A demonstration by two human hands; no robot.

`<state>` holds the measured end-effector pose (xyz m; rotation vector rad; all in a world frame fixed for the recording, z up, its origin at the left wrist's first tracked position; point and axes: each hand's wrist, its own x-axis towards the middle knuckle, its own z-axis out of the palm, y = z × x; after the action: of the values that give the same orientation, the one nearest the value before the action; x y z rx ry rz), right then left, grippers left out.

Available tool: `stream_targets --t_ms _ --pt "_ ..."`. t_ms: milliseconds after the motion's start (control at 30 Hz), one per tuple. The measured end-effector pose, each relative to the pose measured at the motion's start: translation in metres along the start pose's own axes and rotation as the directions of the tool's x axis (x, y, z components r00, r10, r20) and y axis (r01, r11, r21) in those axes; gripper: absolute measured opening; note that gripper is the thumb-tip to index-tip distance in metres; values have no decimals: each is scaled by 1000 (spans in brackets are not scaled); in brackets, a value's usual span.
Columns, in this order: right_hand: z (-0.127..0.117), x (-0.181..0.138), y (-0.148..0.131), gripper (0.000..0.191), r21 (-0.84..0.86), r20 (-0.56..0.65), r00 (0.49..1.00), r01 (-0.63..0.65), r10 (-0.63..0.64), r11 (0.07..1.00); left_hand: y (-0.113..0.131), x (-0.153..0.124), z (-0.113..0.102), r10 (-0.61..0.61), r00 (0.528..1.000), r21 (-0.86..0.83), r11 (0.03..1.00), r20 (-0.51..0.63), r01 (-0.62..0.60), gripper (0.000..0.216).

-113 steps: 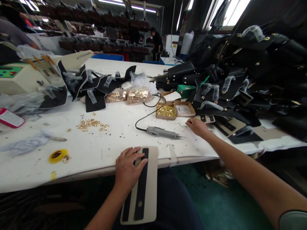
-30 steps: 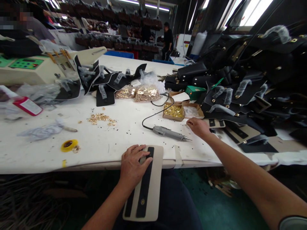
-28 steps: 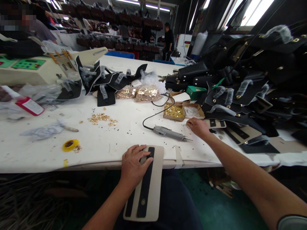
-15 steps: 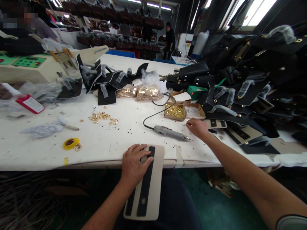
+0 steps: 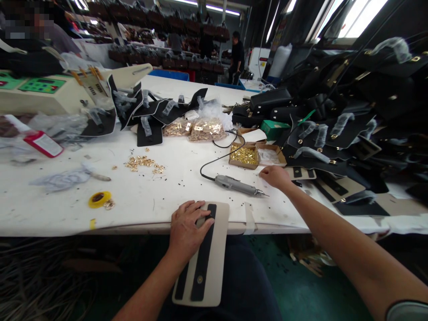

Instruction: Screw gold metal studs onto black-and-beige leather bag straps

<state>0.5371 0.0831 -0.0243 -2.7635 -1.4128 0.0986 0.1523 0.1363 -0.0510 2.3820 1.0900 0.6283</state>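
Observation:
A beige bag panel (image 5: 216, 267) with black strips lies tilted from the table's front edge down towards my lap. My left hand (image 5: 189, 225) holds it at its upper left; thumb and forefinger close together on the longer black strip (image 5: 201, 258). A small round metal piece (image 5: 199, 279) shows near that strip's lower end. Reaching out to the right, my right hand (image 5: 276, 177) is closed, fingertips low over the tabletop just in front of the small boxes. What its fingertips pinch, if anything, is too small to make out. A grey electric screwdriver (image 5: 236, 184) lies left of it.
Cardboard boxes hold gold fittings (image 5: 244, 154) and small clear-wrapped pieces (image 5: 268, 156). Loose gold clasps (image 5: 142, 163), a yellow tape roll (image 5: 99, 199) and a red bottle (image 5: 43, 143) are on the left. Black bag parts (image 5: 321, 133) pile up at right. People stand in the background.
Both hands keep almost the same places. The panel and the screwdriver have not visibly moved; only the view has shifted very slightly.

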Motion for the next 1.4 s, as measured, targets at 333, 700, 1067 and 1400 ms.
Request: stream_targets --t_ms 333,700,1067,1400 --pt "3 9 -3 20 86 80 997 -17 11 996 0 -1 0 -6 1000 -3 1000 0 6 15" --pt "3 12 10 26 157 106 992 52 -69 986 0 -2 -1 -7 1000 -6 1000 -7 7 15" --pt "-4 0 1 24 17 67 993 95 -96 995 0 -1 0 -5 1000 -6 1000 -3 5 15" --pt "-10 10 -2 22 -65 171 983 74 -62 995 0 -1 0 -11 1000 -12 1000 -12 10 16"
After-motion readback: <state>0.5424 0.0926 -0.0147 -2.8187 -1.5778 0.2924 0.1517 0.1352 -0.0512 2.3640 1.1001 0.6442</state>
